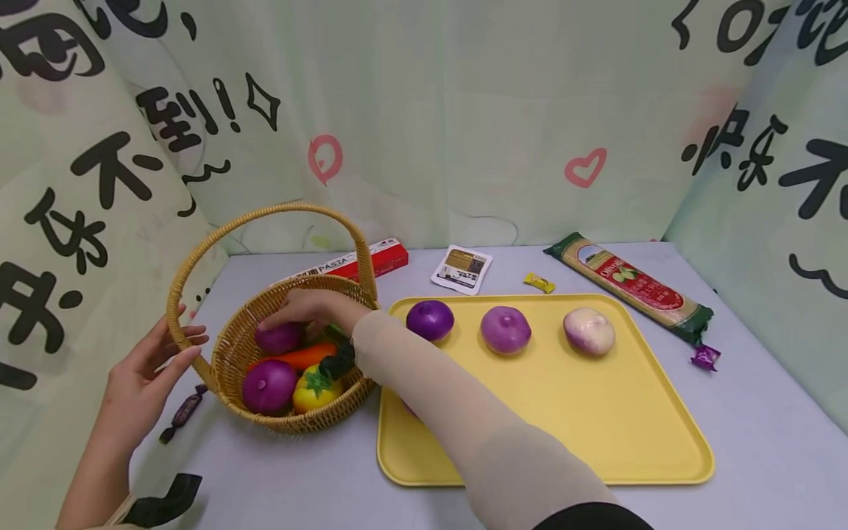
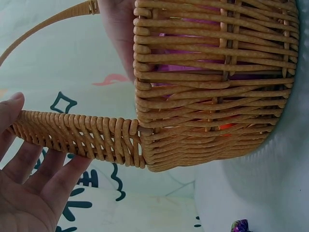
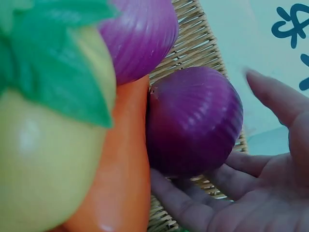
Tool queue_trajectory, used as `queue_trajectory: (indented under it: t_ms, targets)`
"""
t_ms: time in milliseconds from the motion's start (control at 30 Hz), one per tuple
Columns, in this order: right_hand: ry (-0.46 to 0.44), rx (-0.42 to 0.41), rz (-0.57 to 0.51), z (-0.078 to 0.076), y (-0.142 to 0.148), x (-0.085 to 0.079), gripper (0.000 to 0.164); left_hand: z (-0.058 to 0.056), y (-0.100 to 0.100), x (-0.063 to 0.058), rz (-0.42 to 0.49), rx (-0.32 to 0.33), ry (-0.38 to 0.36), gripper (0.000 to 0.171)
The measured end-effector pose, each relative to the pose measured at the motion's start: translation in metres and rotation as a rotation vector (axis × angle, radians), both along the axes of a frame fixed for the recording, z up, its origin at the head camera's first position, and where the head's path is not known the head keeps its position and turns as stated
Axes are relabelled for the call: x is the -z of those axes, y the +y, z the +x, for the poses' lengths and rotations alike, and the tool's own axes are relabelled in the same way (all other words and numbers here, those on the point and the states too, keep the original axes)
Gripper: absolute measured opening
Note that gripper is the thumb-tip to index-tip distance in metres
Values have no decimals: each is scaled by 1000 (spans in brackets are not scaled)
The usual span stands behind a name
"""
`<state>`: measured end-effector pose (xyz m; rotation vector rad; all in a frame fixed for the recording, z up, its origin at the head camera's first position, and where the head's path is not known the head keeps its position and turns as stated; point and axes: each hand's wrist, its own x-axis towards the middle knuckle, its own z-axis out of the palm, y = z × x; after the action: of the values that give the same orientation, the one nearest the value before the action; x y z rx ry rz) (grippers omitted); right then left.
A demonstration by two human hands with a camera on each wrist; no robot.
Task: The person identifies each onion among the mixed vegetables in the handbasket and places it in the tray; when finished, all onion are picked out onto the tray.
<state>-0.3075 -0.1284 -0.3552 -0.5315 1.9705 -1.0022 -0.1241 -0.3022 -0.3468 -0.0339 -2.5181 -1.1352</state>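
Note:
A wicker basket [image 1: 225,368] stands on the left of the table. My left hand [image 1: 142,372] holds the basket's handle [image 2: 77,135] low on its left side, thumb on one face and fingers on the other. Inside the basket, my right hand [image 3: 231,193] is at a purple onion [image 3: 195,121]; its fingers lie against the onion's side and the thumb stands apart from it. A second purple onion [image 1: 269,386], an orange carrot [image 1: 305,357], a yellow tomato-like vegetable [image 1: 314,394] with green leaves and a dark green vegetable [image 1: 339,361] share the basket.
Right of the basket lies a yellow tray [image 1: 563,427] bearing a dark purple onion [image 1: 430,320], a lighter one [image 1: 506,330] and a whitish one [image 1: 589,331]. Behind are a red pasta box [image 1: 387,258], white packet [image 1: 461,269], yellow candy [image 1: 539,283] and pasta bag [image 1: 629,287]. A dark wrapped candy [image 1: 183,414] lies near the basket.

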Motion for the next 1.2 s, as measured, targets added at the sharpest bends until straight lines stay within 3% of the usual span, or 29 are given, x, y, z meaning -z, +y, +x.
queue_trajectory:
  t_ms: [200,533,700,900,1200]
  targets:
    - [-52,62,-67,0,-1,2,33,0,0,1,5,1,2,58]
    - [90,3,55,13,-6,6,40,0,-3,6,-1,-12,-20,60]
    - [76,-22,65,18,-10,4,40,0,-3,6,-5,-5,-7,60]
    - [69,18,81,20,-16,5,49,-1,-2,5,1,3,0,60]
    - [83,84,65,19,-18,6,42,0,0,2,-7,-5,-6,60]
